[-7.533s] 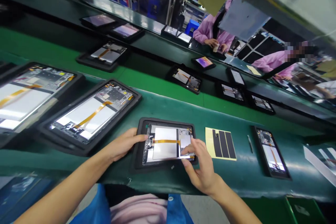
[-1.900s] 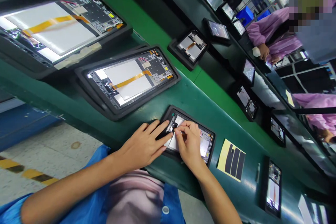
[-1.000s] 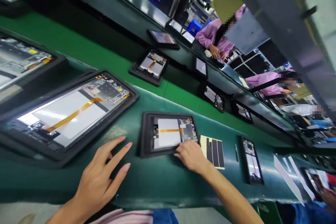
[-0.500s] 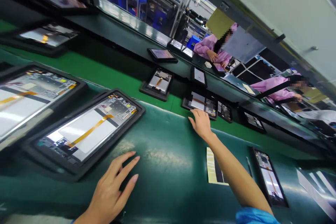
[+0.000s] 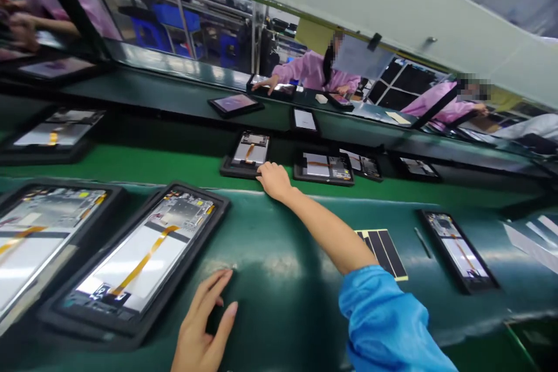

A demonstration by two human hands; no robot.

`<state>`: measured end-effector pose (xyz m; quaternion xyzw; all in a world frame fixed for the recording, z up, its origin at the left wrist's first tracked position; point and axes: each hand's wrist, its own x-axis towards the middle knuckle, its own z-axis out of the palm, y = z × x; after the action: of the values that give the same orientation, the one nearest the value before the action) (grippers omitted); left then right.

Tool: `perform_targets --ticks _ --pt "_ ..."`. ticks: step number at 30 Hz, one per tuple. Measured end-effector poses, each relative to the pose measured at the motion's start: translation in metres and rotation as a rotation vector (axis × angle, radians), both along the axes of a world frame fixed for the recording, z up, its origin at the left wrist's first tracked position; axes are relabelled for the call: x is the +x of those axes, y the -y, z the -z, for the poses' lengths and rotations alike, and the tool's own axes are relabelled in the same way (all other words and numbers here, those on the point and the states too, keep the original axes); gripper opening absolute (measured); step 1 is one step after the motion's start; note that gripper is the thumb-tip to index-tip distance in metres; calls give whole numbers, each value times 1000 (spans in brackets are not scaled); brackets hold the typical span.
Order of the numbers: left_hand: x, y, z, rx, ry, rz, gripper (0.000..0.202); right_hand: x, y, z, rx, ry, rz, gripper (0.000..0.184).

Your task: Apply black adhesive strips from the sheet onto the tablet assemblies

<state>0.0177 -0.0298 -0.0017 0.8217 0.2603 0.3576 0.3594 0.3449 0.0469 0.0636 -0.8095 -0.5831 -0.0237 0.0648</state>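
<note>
My right hand (image 5: 274, 181) reaches across to the green belt, its fingers bent at the near right corner of an opened tablet (image 5: 250, 151) in a black foam tray (image 5: 235, 171). The fingertips are partly hidden there, and they look closed on that corner. My left hand (image 5: 207, 325) hovers low over the dark green worktop, thumb and fingers apart, holding nothing. Left of it lies a larger-looking opened tablet (image 5: 143, 250) with an orange ribbon cable, also in a black tray. Another opened tablet (image 5: 35, 238) sits beyond that at the left edge.
More tablets (image 5: 326, 166) lie along the belt (image 5: 183, 165). On the worktop at right are a sheet of black adhesive strips (image 5: 386, 253), a thin pen-like tool (image 5: 422, 242) and another tablet (image 5: 460, 253). Co-workers in pink (image 5: 307, 67) sit behind a raised shelf.
My right hand has moved left, from one belt tablet to the corner of the neighbouring one. My left hand stays open over the worktop. The view has tilted, and a co-worker's arm now stretches out.
</note>
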Motion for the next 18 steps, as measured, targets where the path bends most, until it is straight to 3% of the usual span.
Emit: perform_targets --ticks 3,6,10,14,18 --pt "18 -3 -7 -265 46 30 43 -7 27 -21 31 -5 -6 24" --pt "50 -7 -24 -630 142 110 59 -26 65 -39 129 -9 -43 23" --pt "99 -8 -48 -1036 390 84 60 -67 123 -39 249 26 -171 20" --pt "121 0 -55 -1180 505 -60 43 -102 176 -21 259 92 -281 23" --pt "94 5 -45 -1144 386 -121 28 -105 223 -13 346 77 -383 33"
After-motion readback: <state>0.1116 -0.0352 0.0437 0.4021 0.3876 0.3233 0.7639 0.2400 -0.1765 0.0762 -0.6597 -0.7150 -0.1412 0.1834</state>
